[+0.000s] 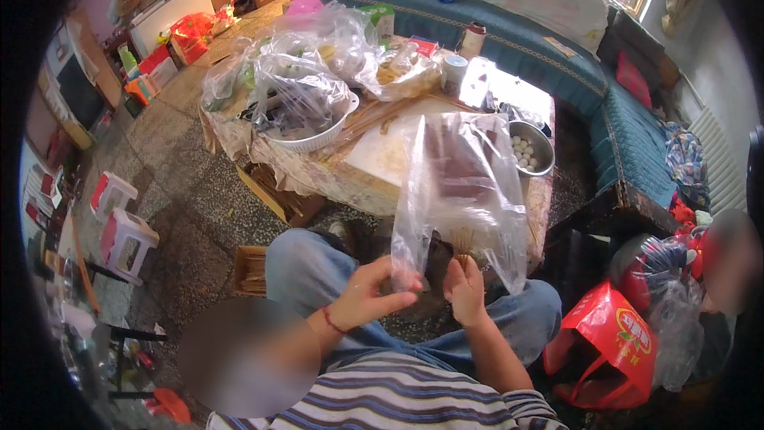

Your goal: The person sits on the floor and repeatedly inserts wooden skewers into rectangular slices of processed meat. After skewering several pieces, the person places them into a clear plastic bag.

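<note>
A clear plastic bag (412, 191) with two handles spreads over the front edge of the table, before my knees. Something dark brown (465, 161) shows through its film; whether it lies inside or behind is unclear. My right hand (467, 294) grips a bundle of thin wooden sticks (463, 243), their upper ends seen through the bag. My left hand (377, 291) is at the lower end of the bag's left handle, fingers apart from the thumb. Whether it pinches the film is hard to tell. A dark object (440, 254) sits between the hands, partly hidden.
The cloth-covered table (298, 167) carries a white board (382, 152), a white plastic basket (313, 142), and a metal bowl (548, 158) of small pale balls. Boxes of sticks (249, 272) stand left of my knee. A red shopping bag (615, 334) lies right; someone sits beyond it.
</note>
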Demonstrator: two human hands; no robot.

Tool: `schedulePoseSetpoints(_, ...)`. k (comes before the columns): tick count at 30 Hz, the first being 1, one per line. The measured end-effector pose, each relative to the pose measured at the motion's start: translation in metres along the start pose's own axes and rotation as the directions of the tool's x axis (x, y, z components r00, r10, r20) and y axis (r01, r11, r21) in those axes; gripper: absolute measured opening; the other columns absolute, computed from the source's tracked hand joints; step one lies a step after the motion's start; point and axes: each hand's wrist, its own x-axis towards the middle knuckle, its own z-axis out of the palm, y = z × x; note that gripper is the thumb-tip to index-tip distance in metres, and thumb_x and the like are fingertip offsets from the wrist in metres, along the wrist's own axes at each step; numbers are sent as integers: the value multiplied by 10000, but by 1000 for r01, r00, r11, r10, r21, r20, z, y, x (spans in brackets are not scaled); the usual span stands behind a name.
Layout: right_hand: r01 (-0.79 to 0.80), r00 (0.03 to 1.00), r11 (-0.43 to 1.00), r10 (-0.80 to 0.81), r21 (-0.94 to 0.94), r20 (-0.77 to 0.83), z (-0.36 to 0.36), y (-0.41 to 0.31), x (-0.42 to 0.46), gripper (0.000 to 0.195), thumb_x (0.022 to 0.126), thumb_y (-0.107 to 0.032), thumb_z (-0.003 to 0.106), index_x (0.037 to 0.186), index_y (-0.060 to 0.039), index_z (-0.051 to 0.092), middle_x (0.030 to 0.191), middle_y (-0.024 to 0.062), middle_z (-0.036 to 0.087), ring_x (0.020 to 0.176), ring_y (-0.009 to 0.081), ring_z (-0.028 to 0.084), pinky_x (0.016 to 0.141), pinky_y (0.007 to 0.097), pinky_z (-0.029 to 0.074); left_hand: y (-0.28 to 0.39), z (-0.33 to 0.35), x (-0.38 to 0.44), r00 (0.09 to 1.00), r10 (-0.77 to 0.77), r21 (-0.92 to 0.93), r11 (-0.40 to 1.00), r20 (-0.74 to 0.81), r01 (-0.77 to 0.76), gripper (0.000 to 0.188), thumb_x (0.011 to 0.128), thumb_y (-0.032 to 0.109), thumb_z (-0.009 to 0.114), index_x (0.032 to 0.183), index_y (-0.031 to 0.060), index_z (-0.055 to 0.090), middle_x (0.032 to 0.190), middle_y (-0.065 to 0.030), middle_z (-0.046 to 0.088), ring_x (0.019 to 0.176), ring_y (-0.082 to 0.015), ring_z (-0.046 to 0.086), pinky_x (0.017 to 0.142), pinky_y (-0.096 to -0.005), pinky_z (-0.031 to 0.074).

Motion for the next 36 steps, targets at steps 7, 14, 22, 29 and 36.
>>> schedulePoseSetpoints(7,68,988,925,-115,373,104,7,44,0,413,862,-431,508,1103,-97,470,1019,7,484,951,134,488,822,280,404,-23,77,28,988,-129,45,990,-88,133,598,602,284,785,1102,73,536,932,-58,534,880,-178,528,765,-311,429)
schedulePoseSetpoints(14,177,970,877,-232,-447,-69,6,25,-13,188,904,-234,473,837,-59,474,549,24,438,458,112,444,426,260,372,9,54,30,925,-141,-113,988,-353,107,145,802,146,625,918,61,639,899,-53,572,856,-132,536,761,-252,418)
schedulePoseSetpoints(22,-349,937,873,311,342,162,21,-36,-32,152,918,-203,452,837,-76,432,577,-34,393,416,55,341,351,201,258,54,-2,58,983,-128,42,990,-130,134,103,816,40,601,898,-8,639,872,-62,643,823,-119,594,743,-237,468)
schedulePoseSetpoints(29,-370,888,928,336,51,314,19,-61,-40,152,905,-200,469,927,-50,474,591,-24,399,413,57,322,353,195,240,90,-12,79,997,-73,405,911,-17,73,135,807,70,619,913,-9,645,836,-55,652,773,-90,591,688,-218,461)
schedulePoseSetpoints(36,-480,797,877,437,-1,418,19,-73,-47,187,897,-197,476,985,-35,501,585,-22,404,430,59,330,374,205,269,96,-20,95,994,-110,336,937,10,101,145,797,62,628,922,-10,648,830,-56,660,753,-81,598,680,-214,472)
